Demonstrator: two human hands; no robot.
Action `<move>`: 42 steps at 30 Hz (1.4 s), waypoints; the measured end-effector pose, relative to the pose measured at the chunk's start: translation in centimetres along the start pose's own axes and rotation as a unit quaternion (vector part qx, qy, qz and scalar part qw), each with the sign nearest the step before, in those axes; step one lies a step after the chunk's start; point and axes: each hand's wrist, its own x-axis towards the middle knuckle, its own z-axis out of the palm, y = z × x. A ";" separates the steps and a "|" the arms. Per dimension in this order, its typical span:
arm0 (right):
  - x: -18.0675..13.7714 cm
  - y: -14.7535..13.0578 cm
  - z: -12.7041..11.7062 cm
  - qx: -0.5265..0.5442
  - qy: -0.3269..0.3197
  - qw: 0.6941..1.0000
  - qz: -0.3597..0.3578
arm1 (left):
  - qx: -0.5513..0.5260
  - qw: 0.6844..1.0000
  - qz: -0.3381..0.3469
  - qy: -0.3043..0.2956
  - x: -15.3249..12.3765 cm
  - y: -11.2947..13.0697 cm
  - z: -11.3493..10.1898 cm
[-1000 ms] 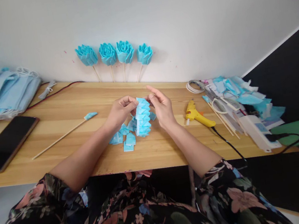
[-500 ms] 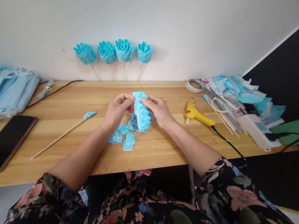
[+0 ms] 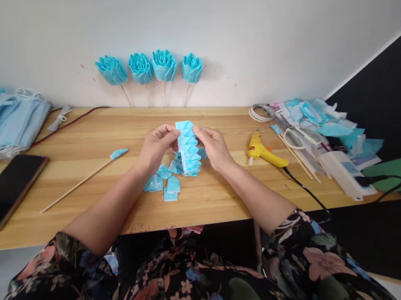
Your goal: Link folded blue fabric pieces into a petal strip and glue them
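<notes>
Between my hands hangs a light blue strip of folded fabric (image 3: 188, 149), straight along its left side and zigzag with pointed folds along its right. My left hand (image 3: 161, 145) pinches its left edge near the top. On the other side my right hand (image 3: 213, 144) is closed at the upper right edge, thumb against the points; the fingers behind are partly hidden. Loose folded blue pieces (image 3: 171, 187) lie on the table below and behind the strip. To the left rests a thin wooden stick (image 3: 76, 185) with a blue fabric tip (image 3: 119, 153).
Several blue fabric flowers on sticks (image 3: 140, 69) lean against the wall. At left are a phone (image 3: 7, 191) and stacked face masks (image 3: 1, 120). At right lie a yellow glue gun (image 3: 265, 152), tape (image 3: 261, 113), scissors (image 3: 293, 138), fabric scraps (image 3: 323, 118) and a power strip (image 3: 345, 175).
My right thumb has slid from the strip's face out to its right edge, showing more of the folds. My left hand keeps its pinch. The view has shifted slightly.
</notes>
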 end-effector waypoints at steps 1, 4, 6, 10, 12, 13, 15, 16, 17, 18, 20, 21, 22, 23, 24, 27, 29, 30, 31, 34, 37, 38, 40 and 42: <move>0.0 0.1 0.0 0.010 -0.008 1.000 0.006 | -0.006 1.000 0.003 0.009 0.1 0.0 -0.1; 0.1 0.0 -0.1 0.010 -0.034 0.999 0.013 | -0.020 0.999 0.012 0.029 0.2 0.0 -0.2; 0.1 -0.1 -0.1 -0.009 -0.033 0.999 0.010 | -0.025 0.999 0.019 0.026 0.2 0.1 -0.1; 0.1 -0.4 0.0 -0.013 -0.010 1.000 0.007 | -0.028 1.000 -0.001 0.006 0.0 0.2 0.2; 0.1 -0.5 0.1 -0.016 0.004 1.000 0.008 | -0.022 1.000 -0.019 -0.003 0.0 0.2 0.3; 0.1 -0.5 0.1 -0.018 0.010 1.000 0.009 | -0.018 0.999 -0.025 -0.008 -0.1 0.1 0.3; 0.0 -0.6 0.1 -0.019 0.018 1.000 0.008 | -0.009 0.999 -0.029 -0.014 -0.1 0.0 0.3; 0.0 -0.6 0.1 -0.017 0.018 1.000 0.006 | -0.005 0.999 -0.030 -0.014 -0.1 -0.1 0.2; 0.0 -0.6 0.1 -0.016 0.014 1.000 0.004 | -0.001 0.999 -0.031 -0.013 0.0 -0.1 0.2; 0.0 -0.6 0.1 -0.016 0.008 1.000 0.003 | 0.003 0.999 -0.031 -0.011 -0.1 -0.1 0.2; 0.0 -0.6 0.1 -0.015 -0.009 1.000 0.007 | 0.013 0.999 -0.031 -0.009 -0.1 0.0 0.3; 0.0 -0.5 0.1 -0.014 -0.016 1.000 0.011 | 0.019 0.999 -0.030 -0.009 -0.1 0.1 0.4; 0.0 -0.5 0.1 -0.012 -0.021 1.000 0.015 | 0.024 0.999 -0.030 -0.012 -0.2 0.2 0.5; 0.0 -0.5 0.1 -0.010 -0.023 1.000 0.018 | 0.028 0.999 -0.029 -0.015 -0.2 0.3 0.5; 0.0 -0.4 0.2 -0.008 -0.024 1.000 0.019 | 0.031 0.999 -0.029 -0.020 -0.3 0.4 0.6; -0.1 -0.4 0.1 -0.008 -0.021 1.000 0.009 | 0.033 0.999 -0.028 -0.030 -0.4 0.5 0.6; -0.2 -0.3 0.1 -0.011 -0.015 1.000 -0.004 | 0.031 0.999 -0.027 -0.029 -0.3 0.5 0.6; -0.2 -0.3 0.1 -0.011 -0.009 1.000 -0.010 | 0.028 0.999 -0.026 -0.025 -0.3 0.4 0.5; -0.1 -0.3 0.0 -0.010 -0.004 1.000 -0.016 | 0.022 0.999 -0.025 -0.019 -0.2 0.3 0.5; 0.1 -0.3 -0.1 0.001 -0.005 1.000 -0.009 | -0.007 1.000 -0.018 0.006 0.0 -0.1 0.2; 0.2 -0.4 -0.1 -0.005 -0.021 1.000 0.007 | -0.032 0.999 -0.011 0.027 0.2 -0.2 0.0; 0.2 -0.4 -0.1 -0.012 -0.024 1.000 0.005 | -0.036 0.999 -0.009 0.030 0.3 -0.2 0.0; 0.2 -0.4 -0.1 -0.027 -0.022 0.999 -0.005 | -0.036 0.999 -0.009 0.026 0.3 -0.1 0.0; 0.2 -0.4 -0.1 -0.034 -0.011 0.999 -0.011 | -0.027 0.999 -0.015 0.010 0.2 0.0 0.2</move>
